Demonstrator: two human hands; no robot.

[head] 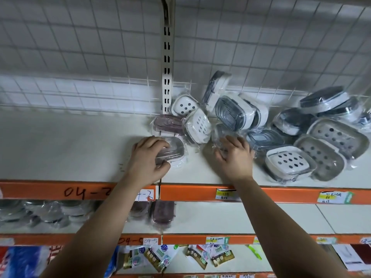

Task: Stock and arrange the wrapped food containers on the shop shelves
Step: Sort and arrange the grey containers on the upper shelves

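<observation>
- Left hand (147, 157) grasping a grey-lidded container (173, 150) near the front edge of the top shelf (80, 147); fingers curled round it
- Right hand (233, 157) close by; fingers curled onto a clear container (219, 132)
- Heap of wrapped containers (236, 113) from the shelf's back edge out to its right end

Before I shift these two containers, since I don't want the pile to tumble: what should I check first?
1. Left hand grips the clear-lidded container: ok.
2. Right hand has a hold on the half-hidden container: cannot tell, the hand covers it.
3. Bare shelf to the left for setting down: ok.
4. Pile of containers on the right is tidy: not ok, they overlap and tilt.
5. White container propped against the wire grid is steady: cannot tell.
</observation>
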